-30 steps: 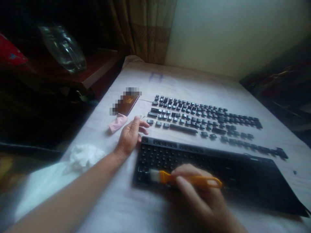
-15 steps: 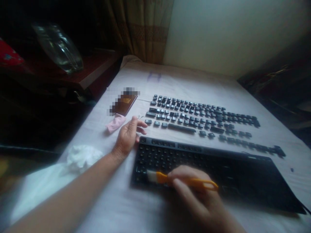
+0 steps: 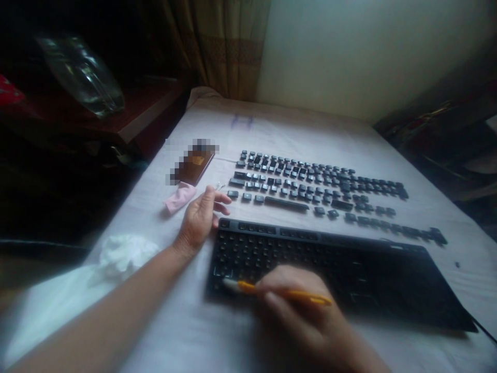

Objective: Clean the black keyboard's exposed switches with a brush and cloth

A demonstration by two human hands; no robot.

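Note:
A black keyboard (image 3: 388, 290) without its keycaps lies across the front of the sheet-covered surface. My right hand (image 3: 298, 295) is closed round an orange-handled brush (image 3: 310, 297); its pale bristles meet the keyboard's near left corner. At the keyboard's far left corner rests my left hand (image 3: 198, 217), fingers apart and slightly curled, with the little finger by the edge. Beyond the keyboard, loose black keycaps (image 3: 295, 173) are laid out in rows, among them a long space bar (image 3: 286, 203).
Left of the keycaps lie a brown phone-like slab (image 3: 200, 166), partly blurred out, and a pink cloth piece (image 3: 180, 198). A crumpled white cloth (image 3: 124, 254) is beside my left forearm. A glass vessel (image 3: 87, 80) stands on the dark wooden table (image 3: 143, 106).
My right hand has moved the brush a little left and nearer the keyboard's corner, turning it edge-on. The whole view has shifted slightly; my left hand keeps its place by the keyboard.

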